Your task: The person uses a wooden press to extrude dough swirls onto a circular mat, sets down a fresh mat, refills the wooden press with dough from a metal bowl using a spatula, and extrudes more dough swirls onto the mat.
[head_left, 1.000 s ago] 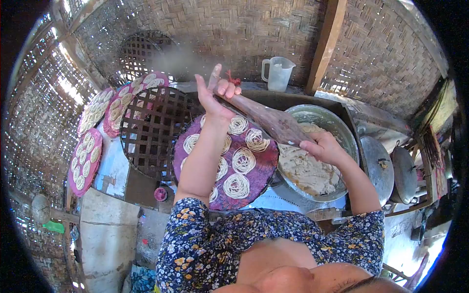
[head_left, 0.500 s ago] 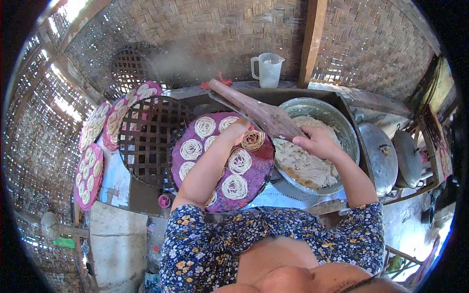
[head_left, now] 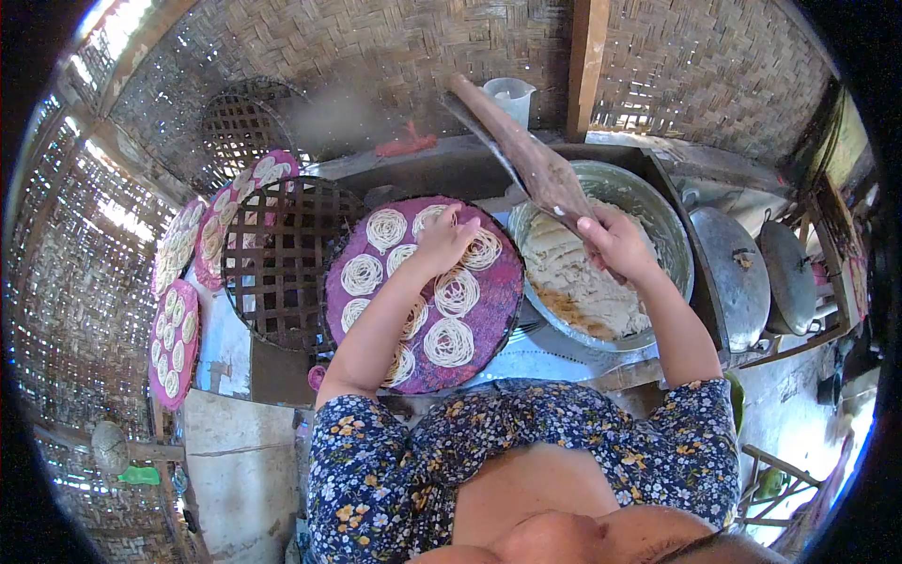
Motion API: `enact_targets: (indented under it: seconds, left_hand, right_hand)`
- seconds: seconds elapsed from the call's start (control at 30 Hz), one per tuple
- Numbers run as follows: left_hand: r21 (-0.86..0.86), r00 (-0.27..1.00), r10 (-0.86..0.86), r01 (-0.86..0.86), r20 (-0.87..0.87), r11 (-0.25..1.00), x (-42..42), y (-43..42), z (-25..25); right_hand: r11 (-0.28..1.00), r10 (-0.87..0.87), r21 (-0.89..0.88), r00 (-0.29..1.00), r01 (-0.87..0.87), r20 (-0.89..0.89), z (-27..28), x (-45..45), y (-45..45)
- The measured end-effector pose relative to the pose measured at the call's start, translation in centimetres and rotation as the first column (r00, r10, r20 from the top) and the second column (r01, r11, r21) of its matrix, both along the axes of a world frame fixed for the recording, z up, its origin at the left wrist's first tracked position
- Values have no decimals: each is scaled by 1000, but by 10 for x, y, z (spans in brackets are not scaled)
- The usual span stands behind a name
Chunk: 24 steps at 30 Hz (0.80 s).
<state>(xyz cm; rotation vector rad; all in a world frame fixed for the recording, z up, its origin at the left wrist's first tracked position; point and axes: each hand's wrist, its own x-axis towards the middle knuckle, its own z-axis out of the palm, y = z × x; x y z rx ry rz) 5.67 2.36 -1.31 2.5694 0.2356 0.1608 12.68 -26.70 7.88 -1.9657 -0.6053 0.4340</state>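
My left hand (head_left: pixel 443 244) is over the round purple tray (head_left: pixel 489 338), its fingers apart beside a pale coil of noodle strands (head_left: pixel 482 249). Whether the fingertips touch the coil at the tray's far side is unclear. More coils, such as one near the front (head_left: pixel 448 342), lie across the tray, some partly hidden by my left forearm. My right hand (head_left: pixel 615 244) is wrapped round one end of a long wooden press (head_left: pixel 540 169). The press slants up and away to the left, its near end above a metal basin (head_left: pixel 691 273) of pale dough (head_left: pixel 583 282).
Left of the tray leans a dark woven rack (head_left: pixel 293 254), with pink trays of coils (head_left: pixel 172 343) beyond it. A plastic jug (head_left: pixel 512 99) stands behind the press. To the right are lidded metal pots (head_left: pixel 738 273). A woven wall (head_left: pixel 395 56) closes off the back.
The wooden press has swung to a steeper slant, its far end moving right and away. My left hand has shifted left off the right-hand coil, and its fingers now show apart.
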Motion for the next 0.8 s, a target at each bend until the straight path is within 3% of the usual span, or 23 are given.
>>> enact_targets:
  seconds: [0.07,0.17,0.27,0.37,0.4,0.43,0.47,0.5,0.53,0.63,0.67,0.77,0.8]
  left_hand:
    - [395,991,-132,111,26,912,-19,-3,13]
    - [517,979,-154,62,136,854,-35,0,31]
    - [587,967,164,-250,196,770,-62,1,78]
    - [419,797,153,-458,585,784,-119,35,89]
    - [326,678,98,-469,729,821,-144,51,81]
    - [90,592,284,-522,754,848,-171,49,84]
    - [-27,500,361,-557,787,830,-198,61,70]
    - [-342,352,614,-589,707,732,-222,59,57]
    - [-430,268,707,-638,654,639,-243,57,52]
    - [-815,118,935,-462,335,351,-283,57,24]
    - [-895,147,961,-354,234,272,-288,52,23]
    - [-999,304,952,-19,-38,-34,-292,51,20]
    - [-996,339,938,40,-67,-85,-291,53,16]
  right_hand:
    - [1000,-10,-21,1000,10,9,6,-4,-7]
    - [996,-28,88,1000,29,-14,1,-10,-21]
    - [981,-39,186,998,49,-57,2,-33,-45]
    - [968,-62,229,982,103,-177,-15,-68,-77]
    - [962,-46,248,966,111,-255,-30,-77,-94]
    - [957,-26,264,943,119,-332,-46,-85,-113]
    - [975,27,216,933,55,-360,-56,-92,-130]
    - [986,80,169,918,-14,-388,-66,-98,-148]
    - [993,95,100,922,-62,-376,-80,-103,-168]
    - [967,248,22,915,-254,-319,-97,-113,-198]
    - [931,288,-141,913,-338,-288,-116,-110,-218]
    - [943,257,-74,853,-324,-455,-123,-118,-223]
    - [931,256,-131,866,-340,-429,-121,-119,-218]
